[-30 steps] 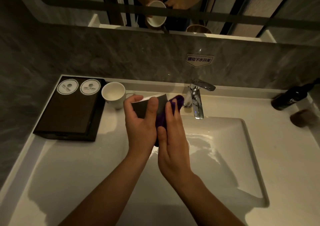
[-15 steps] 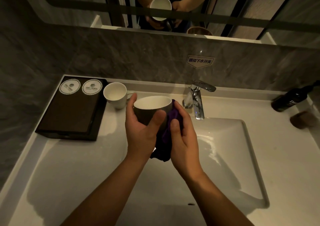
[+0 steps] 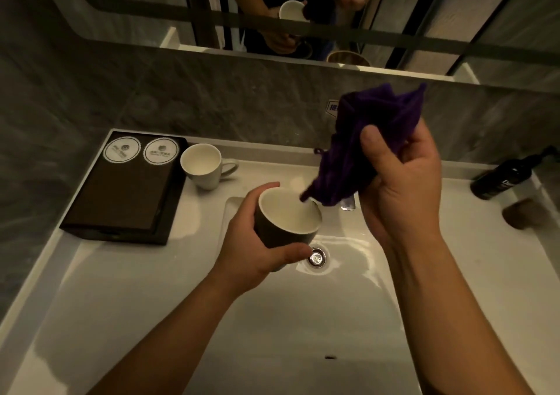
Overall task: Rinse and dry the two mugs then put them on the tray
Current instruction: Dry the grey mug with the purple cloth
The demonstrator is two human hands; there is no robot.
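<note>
Dark mug (image 3: 288, 228) sits tilted in the left hand (image 3: 251, 252), fingers wrapped round it, over the sink (image 3: 303, 319). The right hand (image 3: 403, 188) clutches the cloth (image 3: 369, 140) just above, one corner hanging at the rim. I judge drying is under way. The white mug (image 3: 201, 164) stands on the counter (image 3: 91, 288) beside the tray (image 3: 121, 194), which holds neither mug yet; I can't tell if it is rinsed.
</note>
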